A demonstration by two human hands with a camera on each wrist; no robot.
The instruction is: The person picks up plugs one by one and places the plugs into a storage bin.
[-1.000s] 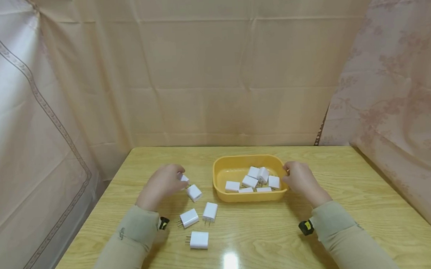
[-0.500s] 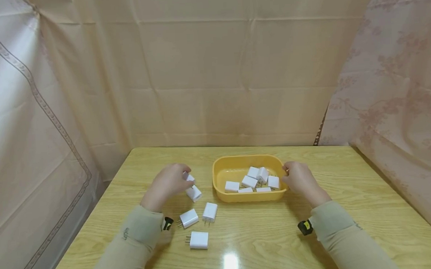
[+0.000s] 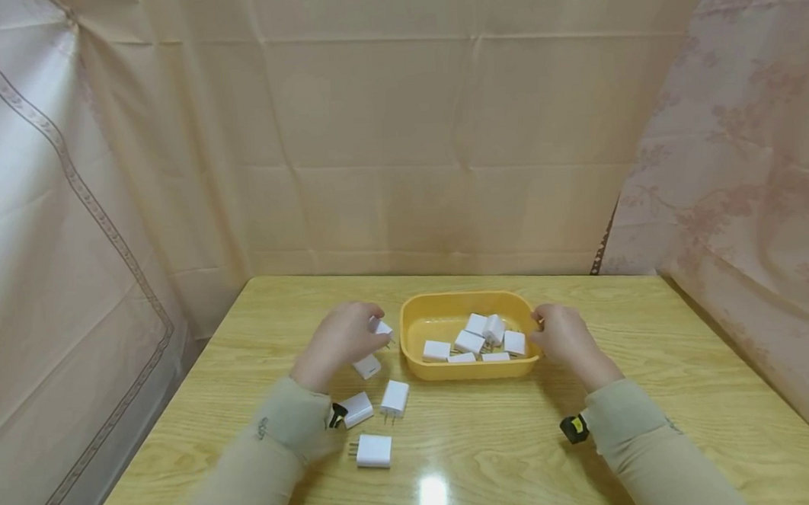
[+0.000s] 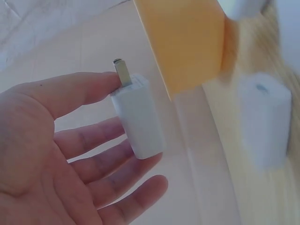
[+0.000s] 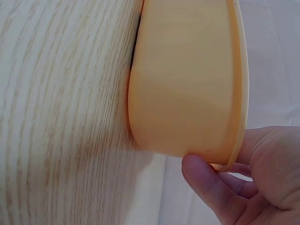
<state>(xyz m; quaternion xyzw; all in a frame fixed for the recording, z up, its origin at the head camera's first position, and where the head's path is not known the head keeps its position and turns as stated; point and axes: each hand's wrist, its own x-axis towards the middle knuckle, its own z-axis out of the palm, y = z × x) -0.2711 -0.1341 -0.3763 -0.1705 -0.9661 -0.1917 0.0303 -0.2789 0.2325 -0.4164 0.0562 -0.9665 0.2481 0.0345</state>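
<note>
Between thumb and fingers, my left hand (image 3: 343,337) pinches a white plug-in charger (image 4: 139,117), its metal prong sticking up by the thumb in the left wrist view. That hand is just left of a yellow plastic basket (image 3: 471,369), raised over the table. My right hand (image 3: 565,339) grips the basket's right rim, thumb on the outer wall and fingers over the edge, as the right wrist view (image 5: 276,173) shows. Several white chargers (image 3: 469,342) lie inside the basket, toward its front and right.
More chargers lie on the wooden table (image 3: 483,447): one charger (image 3: 367,366) under the left hand, another (image 3: 394,398) in front of the basket, one (image 3: 358,410) by the left wrist and one (image 3: 374,451) nearest me. Cloth curtains (image 3: 399,153) hang behind and at both sides.
My left hand has lifted the charger and moved right, from the table's left part to beside the basket. The right hand stays at the basket's rim.
</note>
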